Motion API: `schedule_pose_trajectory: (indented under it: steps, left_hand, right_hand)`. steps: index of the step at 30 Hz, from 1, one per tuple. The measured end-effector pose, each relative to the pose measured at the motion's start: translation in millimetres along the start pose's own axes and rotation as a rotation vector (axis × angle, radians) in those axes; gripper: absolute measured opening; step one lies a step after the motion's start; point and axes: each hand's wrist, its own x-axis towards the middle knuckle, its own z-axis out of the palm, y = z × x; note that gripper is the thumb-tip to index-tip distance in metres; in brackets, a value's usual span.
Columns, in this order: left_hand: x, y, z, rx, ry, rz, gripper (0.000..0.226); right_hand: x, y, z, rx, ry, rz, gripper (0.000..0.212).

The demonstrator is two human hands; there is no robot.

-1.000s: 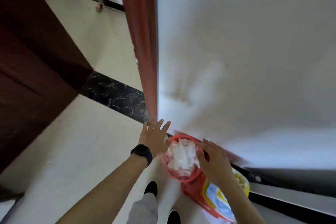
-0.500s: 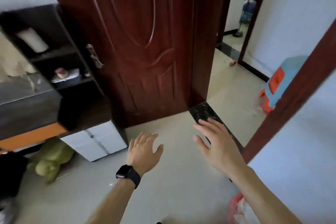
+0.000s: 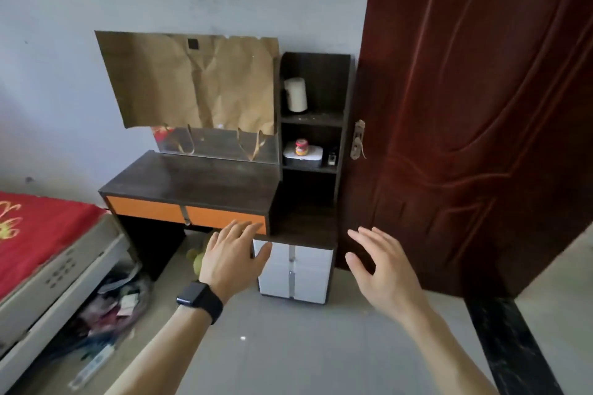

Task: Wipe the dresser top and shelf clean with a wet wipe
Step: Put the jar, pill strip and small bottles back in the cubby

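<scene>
The dark wooden dresser top [image 3: 192, 179] lies ahead against the wall, above orange drawer fronts, with a paper-covered mirror behind it. To its right rises a dark shelf unit [image 3: 313, 120]; a white roll stands on its upper shelf and a small jar sits on a white box on the middle one. My left hand [image 3: 232, 258], with a black watch on the wrist, hovers empty in front of the drawers, fingers spread. My right hand [image 3: 382, 269] hovers empty near the lower shelf ledge [image 3: 305, 224]. I see no wet wipe.
A dark red door [image 3: 475, 106] stands open right of the shelf unit. White drawers [image 3: 293, 269] sit under the ledge. A bed with a red cover [image 3: 38, 234] is at the left, with clutter on the floor beneath it.
My view has swung left from a red bin of white wipes by the wall, past the door, to the dresser. Both hands left the bin and now hover empty.
</scene>
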Motion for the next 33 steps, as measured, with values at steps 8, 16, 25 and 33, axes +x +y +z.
schedule_pose_trajectory:
  steps: [8, 16, 25, 33]
  left_hand:
    - [107, -79, 1, 0.007, -0.063, -0.024, 0.056]
    - [238, -79, 62, -0.071, -0.157, -0.011, 0.056]
    - [396, -51, 153, -0.357, -0.381, -0.301, 0.053]
    - [503, -41, 227, -1.119, -0.398, -0.940, 0.040]
  right_hand:
    - [98, -24, 69, 0.048, -0.050, 0.050, 0.047]
    - [211, 36, 130, 0.058, -0.151, 0.151, 0.052]
    - [389, 110, 200, 0.144, -0.357, 0.256, 0.061]
    - [524, 136, 263, 0.204, -0.333, 0.440, 0.073]
